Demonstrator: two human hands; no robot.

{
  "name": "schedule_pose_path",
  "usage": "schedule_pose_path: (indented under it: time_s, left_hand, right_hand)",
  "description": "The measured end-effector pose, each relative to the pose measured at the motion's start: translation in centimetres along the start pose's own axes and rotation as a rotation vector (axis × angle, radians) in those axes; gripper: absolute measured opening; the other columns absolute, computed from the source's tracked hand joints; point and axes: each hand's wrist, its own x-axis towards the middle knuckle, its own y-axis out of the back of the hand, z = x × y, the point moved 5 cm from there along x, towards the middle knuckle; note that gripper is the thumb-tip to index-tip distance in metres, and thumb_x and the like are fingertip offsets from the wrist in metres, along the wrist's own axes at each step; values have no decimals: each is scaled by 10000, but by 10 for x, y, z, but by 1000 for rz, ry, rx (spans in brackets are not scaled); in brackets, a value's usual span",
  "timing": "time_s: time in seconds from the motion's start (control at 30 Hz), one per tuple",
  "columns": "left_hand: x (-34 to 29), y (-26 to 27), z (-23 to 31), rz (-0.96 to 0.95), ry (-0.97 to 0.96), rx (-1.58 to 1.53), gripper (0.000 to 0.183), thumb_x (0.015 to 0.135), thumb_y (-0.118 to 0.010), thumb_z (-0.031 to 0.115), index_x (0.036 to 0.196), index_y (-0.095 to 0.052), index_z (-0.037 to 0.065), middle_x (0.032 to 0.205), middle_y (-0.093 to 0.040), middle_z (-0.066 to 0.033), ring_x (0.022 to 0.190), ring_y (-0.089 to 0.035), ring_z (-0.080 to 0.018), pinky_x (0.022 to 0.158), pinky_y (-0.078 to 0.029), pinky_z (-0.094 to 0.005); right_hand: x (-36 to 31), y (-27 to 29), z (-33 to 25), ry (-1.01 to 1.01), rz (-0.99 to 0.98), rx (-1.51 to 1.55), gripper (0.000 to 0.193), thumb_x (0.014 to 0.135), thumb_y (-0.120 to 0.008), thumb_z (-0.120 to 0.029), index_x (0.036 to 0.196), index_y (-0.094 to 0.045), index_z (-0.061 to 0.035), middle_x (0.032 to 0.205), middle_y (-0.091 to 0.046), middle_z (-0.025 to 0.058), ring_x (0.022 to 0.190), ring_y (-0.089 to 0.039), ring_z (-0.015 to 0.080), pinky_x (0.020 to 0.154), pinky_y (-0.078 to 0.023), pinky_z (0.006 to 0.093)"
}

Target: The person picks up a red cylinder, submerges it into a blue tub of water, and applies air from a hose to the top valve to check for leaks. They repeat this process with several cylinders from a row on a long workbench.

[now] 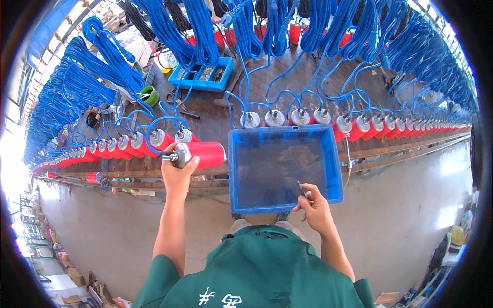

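My left hand [177,177] is closed around the silver end of a red cylinder [205,155], which looks like a motor body with a metal cap and a short shaft. It is held sideways in front of the bench edge, left of a blue plastic tray [337,167]. My right hand [315,209] pinches a small, slim dark piece [301,188] over the tray's right front part; its exact kind is too small to tell. Other red cylinders [343,126] with silver caps line the bench edge, blue cables running from their tops.
Thick bundles of blue cable [328,25] hang along the far side of the bench. A divided blue tray [226,74], a green cup [149,96] and a dark slim tool [190,115] rest on the dark bench top [215,120]. Concrete floor [128,220] lies below.
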Motion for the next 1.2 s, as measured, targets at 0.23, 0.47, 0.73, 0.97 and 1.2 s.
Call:
schedule_pose_path:
  time_s: [0.23, 0.47, 0.73, 0.97, 1.2]
  left_hand:
    - [-54, -22, -36, -72, 397, -413, 578, 947, -801, 337, 1384, -549, 54, 1216, -727, -137, 1038, -783, -281, 777, -709, -479]
    - [-77, -32, -80, -79, 617, -334, 560, 1016, -633, 498, 1377, -593, 72, 1272, -736, -144, 1136, -755, -306, 909, -663, -480]
    - [-81, -37, -94, -141, 661, -473, 669, 1003, -588, 648, 1432, -578, 134, 1373, -714, -117, 1256, -704, -280, 1050, -596, -471]
    - [-84, -46, -76, -204, 611, -497, 681, 1014, -555, 659, 1438, -572, 126, 1387, -704, -129, 1271, -696, -292, 1061, -590, -480]
    - [-87, -49, -72, -196, 630, -522, 668, 1033, -535, 641, 1441, -559, 112, 1392, -693, -144, 1289, -681, -302, 1056, -593, -496]
  right_hand:
    - [6, -7, -6, 48, -182, -107, 338, 990, -608, -21, 1301, -490, 38, 926, -708, 121, 730, -677, 167, 677, -558, 333]
    - [15, -18, -11, 125, -227, -179, 305, 958, -648, -21, 1259, -656, 31, 926, -709, 102, 812, -625, 157, 774, -530, 320]
    - [35, -46, -22, 193, -247, -83, 195, 1040, -711, -61, 1222, -676, -1, 905, -708, 64, 771, -671, 138, 718, -552, 309]
    - [47, -62, -15, 259, -284, -42, 209, 1038, -737, -88, 1229, -704, -9, 870, -690, 41, 731, -622, 114, 696, -538, 298]
    - [40, -67, -17, 225, -319, -64, 199, 1036, -739, -81, 1224, -717, -24, 827, -662, 34, 702, -591, 101, 660, -520, 286]
